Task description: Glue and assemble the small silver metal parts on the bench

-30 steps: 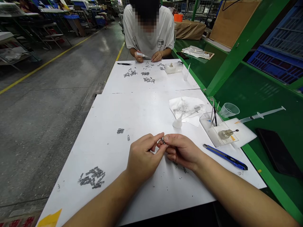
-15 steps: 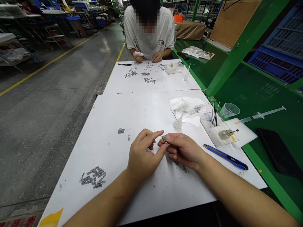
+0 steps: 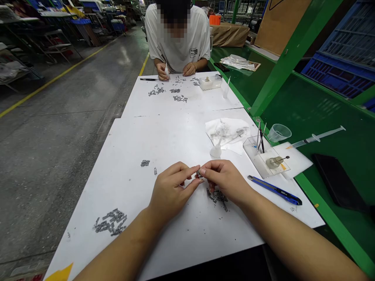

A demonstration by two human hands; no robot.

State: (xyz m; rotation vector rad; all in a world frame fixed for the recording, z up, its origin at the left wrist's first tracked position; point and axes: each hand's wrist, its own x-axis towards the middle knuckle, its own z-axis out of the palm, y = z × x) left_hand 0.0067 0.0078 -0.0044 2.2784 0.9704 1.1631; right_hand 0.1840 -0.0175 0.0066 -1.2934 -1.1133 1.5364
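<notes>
A small dark metal part is pinched between my two hands above the white table. My left hand grips it between thumb and index finger from the left. From the right, the fingertips of my right hand press on it as well. Below my right hand lies a pile of similar small parts. Left of my left hand are one single part and a small neat group of parts. A larger loose pile lies near the table's left edge.
On the right lie a blue utility knife, a clear holder with tweezers, a small glass jar, a plastic cup and a syringe. A squeeze bottle stands by a stained cloth. A co-worker sits opposite.
My right hand has turned, its fingers now pointing downward, uncovering more of the pile below. The part stays between my hands. The co-worker's bottle has gone from lying sideways to upright.
</notes>
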